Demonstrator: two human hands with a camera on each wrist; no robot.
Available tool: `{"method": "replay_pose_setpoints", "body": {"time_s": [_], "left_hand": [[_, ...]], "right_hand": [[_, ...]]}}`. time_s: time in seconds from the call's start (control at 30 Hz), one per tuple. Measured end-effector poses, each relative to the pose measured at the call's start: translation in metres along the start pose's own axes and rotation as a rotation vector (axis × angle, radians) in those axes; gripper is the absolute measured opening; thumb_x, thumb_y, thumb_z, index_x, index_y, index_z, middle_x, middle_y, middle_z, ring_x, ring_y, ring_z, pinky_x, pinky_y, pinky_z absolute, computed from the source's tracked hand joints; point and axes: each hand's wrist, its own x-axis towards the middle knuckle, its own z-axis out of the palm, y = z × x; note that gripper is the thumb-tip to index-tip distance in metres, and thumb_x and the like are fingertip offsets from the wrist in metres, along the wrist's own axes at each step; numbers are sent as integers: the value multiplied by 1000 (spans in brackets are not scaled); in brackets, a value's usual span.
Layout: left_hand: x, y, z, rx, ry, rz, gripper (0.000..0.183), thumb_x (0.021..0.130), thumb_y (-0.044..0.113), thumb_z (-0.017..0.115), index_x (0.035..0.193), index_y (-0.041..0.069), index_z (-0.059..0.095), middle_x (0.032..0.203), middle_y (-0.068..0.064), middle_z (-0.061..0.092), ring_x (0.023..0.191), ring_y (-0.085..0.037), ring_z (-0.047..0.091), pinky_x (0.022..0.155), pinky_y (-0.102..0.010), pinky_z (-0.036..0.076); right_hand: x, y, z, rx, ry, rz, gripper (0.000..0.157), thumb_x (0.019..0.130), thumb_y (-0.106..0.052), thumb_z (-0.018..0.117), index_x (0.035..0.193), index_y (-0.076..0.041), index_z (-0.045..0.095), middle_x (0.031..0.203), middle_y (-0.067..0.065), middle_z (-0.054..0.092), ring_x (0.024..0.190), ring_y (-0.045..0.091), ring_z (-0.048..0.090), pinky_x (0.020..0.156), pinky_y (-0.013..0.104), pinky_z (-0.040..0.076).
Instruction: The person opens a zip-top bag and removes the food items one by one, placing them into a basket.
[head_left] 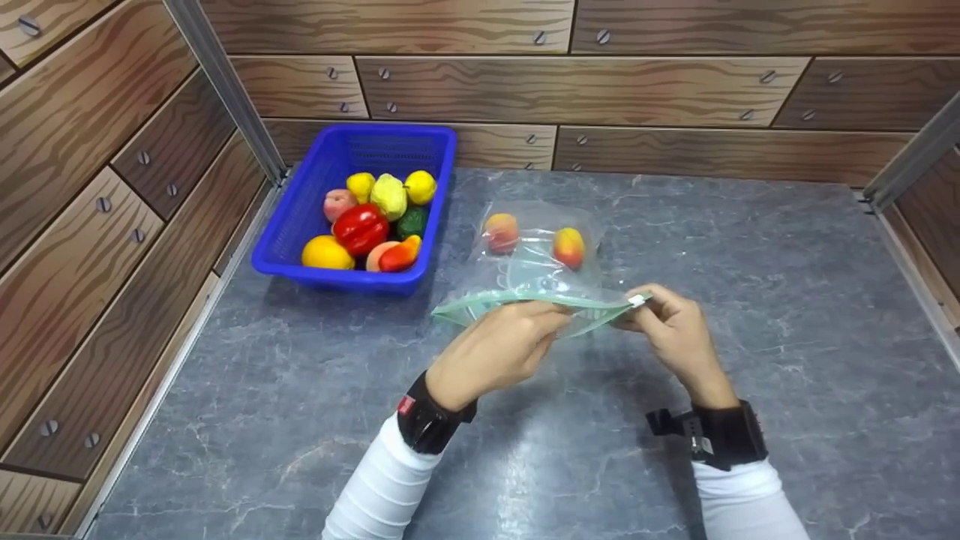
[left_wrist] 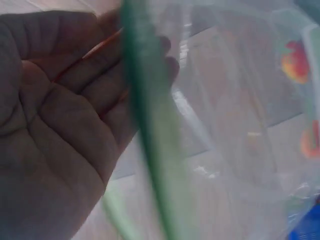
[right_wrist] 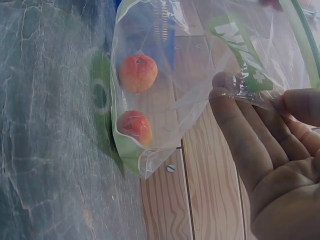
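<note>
A clear zip bag [head_left: 536, 281] with a green-edged mouth and a white slider [head_left: 637, 300] is held between my hands. Two red-and-yellow fruits, peach-like, one on the left [head_left: 501, 232] and one on the right [head_left: 568, 247], are inside it. My left hand [head_left: 499, 345] is at the middle of the mouth, its thumb and forefinger pinching the edge; the green strip hides part of the fingers in the left wrist view. With thumb and fingers, my right hand [head_left: 671, 330] pinches the bag's right corner, beside the slider. The mouth gapes partly.
Left of the bag stands a blue basket [head_left: 337, 276] of fruit and vegetables, among them a red pepper [head_left: 361, 229], an orange [head_left: 327, 253] and several yellow fruits. Wood-patterned walls [head_left: 585, 90] enclose the grey marbled tabletop [head_left: 787, 300] at the back and sides.
</note>
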Motion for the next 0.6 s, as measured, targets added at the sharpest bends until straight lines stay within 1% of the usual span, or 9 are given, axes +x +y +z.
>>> {"method": "replay_pose_setpoints", "body": {"time_s": [0.07,0.2,0.27,0.33,0.4,0.5,0.57,0.6], "left_hand": [[2,-4,6,23,-4,-57,23,104,6,52,113,11,72,102,-2,72,88,-16,69,79,-29,59],[5,-9,15,73,6,-180,24,107,11,47,119,9,69,108,-8,72,95,-20,71,84,-33,60],[5,-11,19,102,8,-228,25,108,13,47,121,9,68,112,-7,71,101,-19,69,90,-33,59],[5,-12,23,144,1,-254,23,107,14,48,117,9,69,106,-5,68,98,-18,67,89,-32,58],[7,-13,26,203,-4,-246,20,104,13,51,110,9,70,99,-4,66,91,-17,65,83,-31,57],[15,-15,29,214,-14,-234,19,100,10,56,113,8,71,103,-4,68,96,-19,66,88,-30,55],[21,-17,29,197,-27,-241,20,98,9,58,112,8,71,105,-4,69,97,-20,66,90,-30,55],[25,-18,28,180,-46,-258,19,97,9,59,111,8,72,106,-4,69,98,-20,66,90,-30,55]], "right_hand": [[-1,-1,0,7,2,6,15,96,16,50,99,18,65,87,-2,75,78,12,75,77,31,62],[-1,-2,1,12,-1,10,14,97,15,51,99,17,65,87,-1,74,78,12,75,76,30,62],[-1,-2,2,3,-2,14,14,97,15,52,99,18,65,86,-1,74,78,13,75,76,31,62],[-1,-1,2,-2,-5,17,13,97,15,52,99,17,65,86,-1,74,78,12,76,76,31,62],[-1,-2,2,0,-6,23,13,98,14,52,98,18,65,86,0,74,77,13,76,76,31,62],[-1,-2,2,3,-9,22,13,98,15,52,98,18,65,86,1,74,77,13,76,76,31,62],[-2,-2,1,1,-15,15,13,98,15,52,98,17,65,86,1,74,78,13,76,76,32,62],[-1,-2,1,0,-17,9,13,98,15,52,97,17,65,87,1,74,78,13,76,77,32,62]]}}
